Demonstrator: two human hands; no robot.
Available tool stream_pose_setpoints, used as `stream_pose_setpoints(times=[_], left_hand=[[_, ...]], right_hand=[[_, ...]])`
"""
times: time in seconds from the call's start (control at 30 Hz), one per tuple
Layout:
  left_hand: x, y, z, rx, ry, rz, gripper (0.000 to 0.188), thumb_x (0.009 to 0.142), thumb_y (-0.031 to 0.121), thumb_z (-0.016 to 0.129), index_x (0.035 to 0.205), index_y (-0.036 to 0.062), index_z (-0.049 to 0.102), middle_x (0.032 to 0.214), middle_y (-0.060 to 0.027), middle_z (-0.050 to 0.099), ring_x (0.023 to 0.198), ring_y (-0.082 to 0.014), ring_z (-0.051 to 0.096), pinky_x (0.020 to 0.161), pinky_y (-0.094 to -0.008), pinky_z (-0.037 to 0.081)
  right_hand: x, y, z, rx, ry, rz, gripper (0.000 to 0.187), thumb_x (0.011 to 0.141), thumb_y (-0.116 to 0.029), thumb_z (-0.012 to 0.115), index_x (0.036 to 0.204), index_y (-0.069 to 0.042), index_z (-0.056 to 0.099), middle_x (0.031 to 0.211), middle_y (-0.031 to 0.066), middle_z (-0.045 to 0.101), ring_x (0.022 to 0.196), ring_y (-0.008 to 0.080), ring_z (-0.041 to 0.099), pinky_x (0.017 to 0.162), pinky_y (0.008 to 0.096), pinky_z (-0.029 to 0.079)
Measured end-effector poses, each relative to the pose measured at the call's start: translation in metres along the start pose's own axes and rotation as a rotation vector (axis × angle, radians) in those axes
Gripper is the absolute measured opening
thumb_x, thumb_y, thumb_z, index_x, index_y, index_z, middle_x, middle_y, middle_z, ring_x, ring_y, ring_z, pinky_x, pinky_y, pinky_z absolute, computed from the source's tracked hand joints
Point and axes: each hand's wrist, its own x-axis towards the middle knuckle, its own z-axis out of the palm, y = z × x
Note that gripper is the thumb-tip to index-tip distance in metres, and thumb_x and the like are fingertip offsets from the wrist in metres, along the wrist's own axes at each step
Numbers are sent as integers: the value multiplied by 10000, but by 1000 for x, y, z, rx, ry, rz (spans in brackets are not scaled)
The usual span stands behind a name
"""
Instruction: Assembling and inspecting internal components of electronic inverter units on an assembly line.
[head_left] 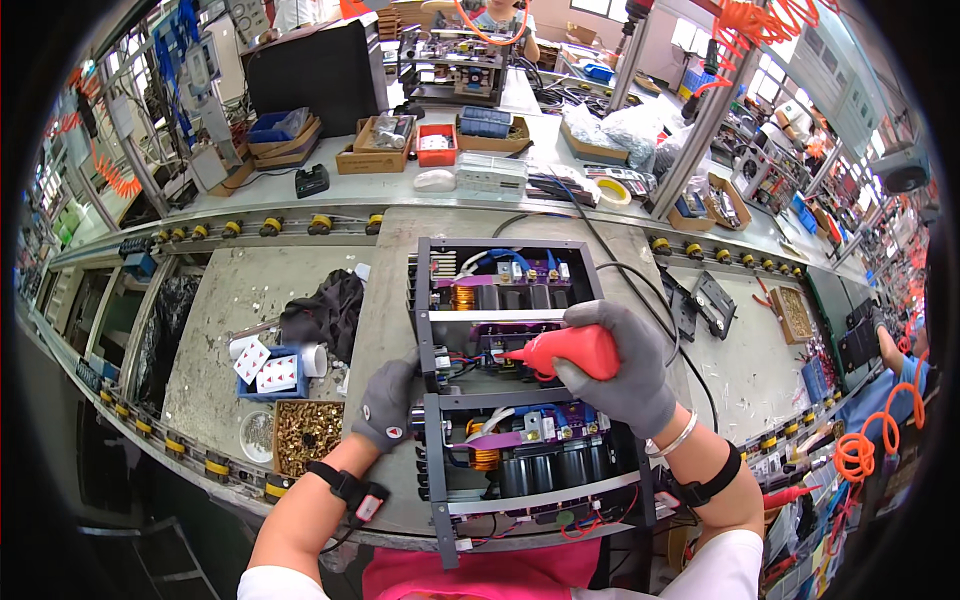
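Note:
My right hand (630, 372), in a grey glove, is wrapped round a red squeeze bottle (578, 353). The bottle lies nearly level, its thin nozzle pointing left over the purple circuit board (490, 340) of the far open metal chassis (428, 330). My left hand (385, 405), also gloved, is curled at that chassis's left side, with its fingertips partly hidden by the edge. Nearer to me stands a second open chassis (438, 490), holding black capacitors (555, 470), a copper coil (485, 459) and blue and white wires.
Left of the chassis are a box of brass fasteners (308, 437), a blue bin (243, 388) with white cards and a dark cloth (328, 312). Black brackets (712, 305) and a black cable (650, 285) lie to the right. Roller rails (270, 227) run behind; a co-worker's arm (888, 350) shows far right.

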Motion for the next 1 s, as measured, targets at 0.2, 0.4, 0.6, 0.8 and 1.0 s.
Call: stream_pose_setpoints(times=[0.2,0.4,0.6,0.8,1.0], left_hand=[[-4,-13,9,32,35,-8,367,720,216,749,1021,54,617,722,-127,564,672,-308,555,610,-387,447],[-6,-18,11,35,25,-10,368,706,230,762,992,57,608,718,-121,561,667,-310,547,607,-397,433],[-6,-16,6,80,11,61,442,691,229,772,1031,32,570,752,-120,549,691,-315,545,626,-396,426],[-9,-15,0,89,-128,4,644,759,280,658,1285,-8,423,939,-184,550,874,-370,536,779,-436,435],[-9,-17,0,86,-139,35,688,762,295,657,1320,-5,389,930,-177,541,877,-362,529,785,-428,432]], right_hand=[[4,-3,3,-85,-68,-91,386,653,-70,753,989,-39,565,922,112,641,829,269,648,737,333,528],[0,-13,3,-124,-108,-193,395,647,-62,763,987,-42,564,888,112,638,774,286,638,693,342,533],[9,-24,-2,-175,-142,-212,403,637,-58,761,993,-49,572,879,113,636,775,280,640,702,333,535],[23,-37,-6,-12,7,-78,418,634,-89,765,1006,-58,577,919,99,641,817,242,652,735,324,530],[34,-40,8,-15,-102,-108,406,645,-109,766,997,-56,571,936,102,645,834,255,652,741,326,527]])
